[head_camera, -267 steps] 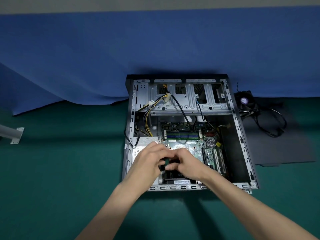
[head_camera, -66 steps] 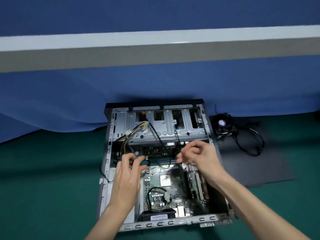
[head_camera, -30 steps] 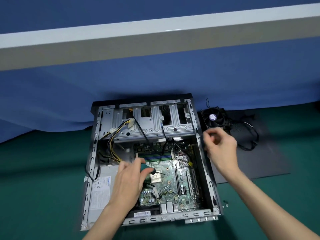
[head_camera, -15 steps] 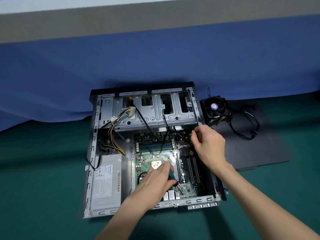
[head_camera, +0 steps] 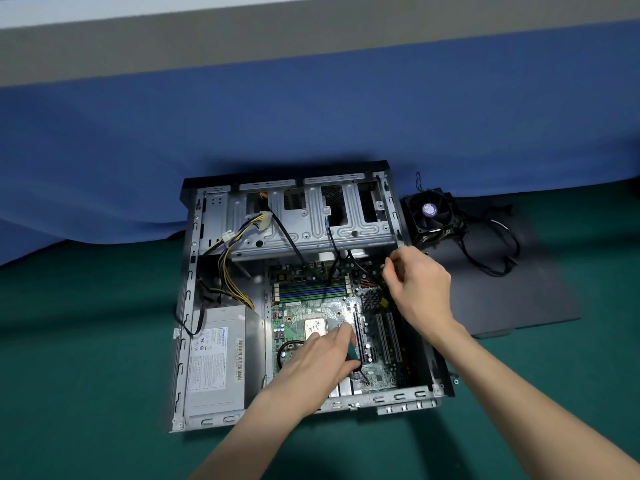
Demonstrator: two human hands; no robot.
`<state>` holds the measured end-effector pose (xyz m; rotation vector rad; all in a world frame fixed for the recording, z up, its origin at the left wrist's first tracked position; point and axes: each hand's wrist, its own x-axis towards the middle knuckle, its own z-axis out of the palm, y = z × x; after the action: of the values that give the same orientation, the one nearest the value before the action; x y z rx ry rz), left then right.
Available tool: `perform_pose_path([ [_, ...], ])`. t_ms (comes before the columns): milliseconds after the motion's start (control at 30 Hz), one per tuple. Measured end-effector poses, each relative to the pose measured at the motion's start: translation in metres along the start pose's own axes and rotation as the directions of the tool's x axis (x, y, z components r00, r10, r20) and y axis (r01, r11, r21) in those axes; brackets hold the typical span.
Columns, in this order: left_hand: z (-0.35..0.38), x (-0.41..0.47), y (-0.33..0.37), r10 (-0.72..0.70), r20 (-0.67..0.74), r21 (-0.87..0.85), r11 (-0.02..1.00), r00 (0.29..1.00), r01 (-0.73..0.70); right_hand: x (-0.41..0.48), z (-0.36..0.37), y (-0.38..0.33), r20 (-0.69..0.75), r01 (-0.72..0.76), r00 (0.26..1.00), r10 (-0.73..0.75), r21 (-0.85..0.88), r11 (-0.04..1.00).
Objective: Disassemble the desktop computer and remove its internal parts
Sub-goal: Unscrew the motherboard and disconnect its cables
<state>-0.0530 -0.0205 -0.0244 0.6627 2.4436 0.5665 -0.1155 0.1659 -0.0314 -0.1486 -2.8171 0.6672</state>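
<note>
The open desktop case (head_camera: 188,306) lies flat on a green cloth. Inside are the green motherboard (head_camera: 311,310), the bare CPU (head_camera: 315,327), the RAM slots (head_camera: 311,292) and the grey power supply (head_camera: 216,358). My left hand (head_camera: 322,362) grips a teal-handled screwdriver (head_camera: 352,351), whose tip rests on the board's near right corner. My right hand (head_camera: 415,289) is over the case's right side, fingers pinched on a black cable (head_camera: 356,263) by the board's far right corner.
A removed black cooler fan (head_camera: 431,213) with its wires sits on the dark side panel (head_camera: 502,299) right of the case. The metal drive cage (head_camera: 311,226) with yellow and black cables fills the case's far end. Blue cloth hangs behind.
My right hand came back from near the fan into the case's far right corner. My left hand moved the screwdriver from the board's middle to its near right corner.
</note>
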Motion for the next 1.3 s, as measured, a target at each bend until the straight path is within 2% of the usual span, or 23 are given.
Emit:
perform_pose_path([
  [600, -0.002, 0.003, 0.001, 0.112, -0.004, 0.096, 0.989, 0.994, -0.111, -0.001, -0.003, -0.001, 0.031, -0.008, 0.999, 0.008, 0.012, 1.0],
  [667, -0.001, 0.004, 0.002, 0.137, -0.008, 0.1, 0.986, 0.99, -0.136, -0.006, -0.01, -0.003, 0.024, 0.043, 0.999, -0.044, 0.041, 0.998],
  [767, 0.001, 0.008, 0.006, 0.146, -0.019, 0.01, 0.989, 0.989, -0.146, -0.024, -0.022, -0.005, 0.04, 0.276, 0.959, -0.28, 0.099, 0.956],
  [833, 0.004, 0.014, 0.009, 0.094, -0.008, -0.093, 0.991, 0.996, -0.094, -0.042, -0.03, -0.005, 0.137, 0.34, 0.918, -0.372, 0.21, 0.916],
  [967, 0.011, 0.026, 0.012, -0.008, 0.009, -0.297, 0.955, 1.0, 0.011, -0.064, -0.038, -0.005, 0.391, 0.291, 0.837, -0.384, 0.276, 0.916],
  [1167, 0.016, 0.028, 0.014, -0.04, -0.038, -0.282, 0.959, 0.998, 0.028, -0.065, -0.043, -0.004, 0.462, 0.234, 0.792, -0.4, 0.376, 0.896],
  [1300, 0.01, 0.026, 0.01, -0.045, -0.008, -0.45, 0.892, 0.999, 0.037, -0.064, -0.047, -0.004, 0.473, 0.284, 0.755, -0.454, 0.389, 0.876],
])
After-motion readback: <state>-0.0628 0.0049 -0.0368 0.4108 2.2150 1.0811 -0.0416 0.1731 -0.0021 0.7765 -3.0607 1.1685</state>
